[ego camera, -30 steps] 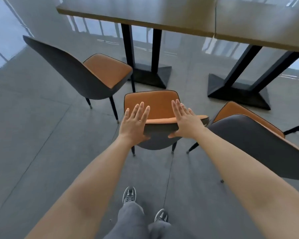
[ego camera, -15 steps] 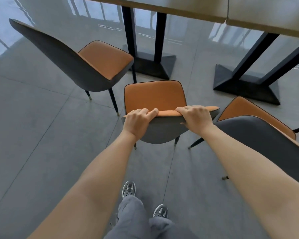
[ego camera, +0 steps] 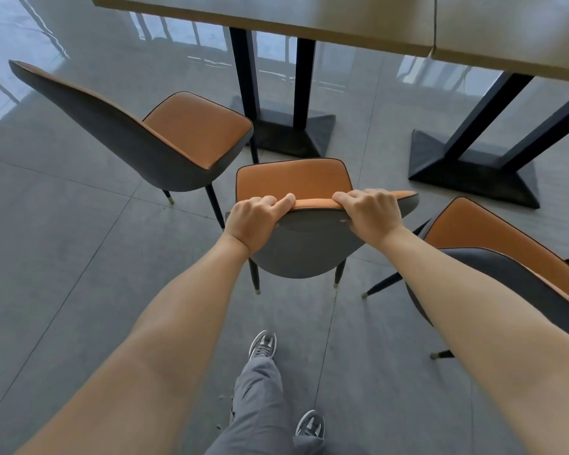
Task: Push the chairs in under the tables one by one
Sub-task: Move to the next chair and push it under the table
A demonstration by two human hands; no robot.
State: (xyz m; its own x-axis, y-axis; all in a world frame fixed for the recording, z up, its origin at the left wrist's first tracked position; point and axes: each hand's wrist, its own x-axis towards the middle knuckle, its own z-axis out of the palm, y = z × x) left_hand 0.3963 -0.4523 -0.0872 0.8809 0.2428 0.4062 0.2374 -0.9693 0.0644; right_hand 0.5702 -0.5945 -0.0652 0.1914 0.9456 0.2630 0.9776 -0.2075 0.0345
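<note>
The middle chair [ego camera: 293,183] has an orange seat and a dark grey shell and stands in front of me, facing the tables. My left hand [ego camera: 255,218] grips the left part of its backrest top. On the right part, my right hand [ego camera: 370,213] is closed over the same edge. The left table [ego camera: 276,11] with its two black posts stands just beyond the seat. The right table [ego camera: 513,31] butts against it. The chair's seat is still outside the table edge.
A second chair [ego camera: 191,129] stands at the left, turned sideways, close to the left table's black base [ego camera: 289,136]. A third chair [ego camera: 493,244] is at the right under my forearm. The right table's base [ego camera: 467,172] lies ahead. My feet are on grey floor tiles.
My open hands came down and closed on the middle chair's backrest top. The view has since shifted slightly, with the chair held in the same grip.
</note>
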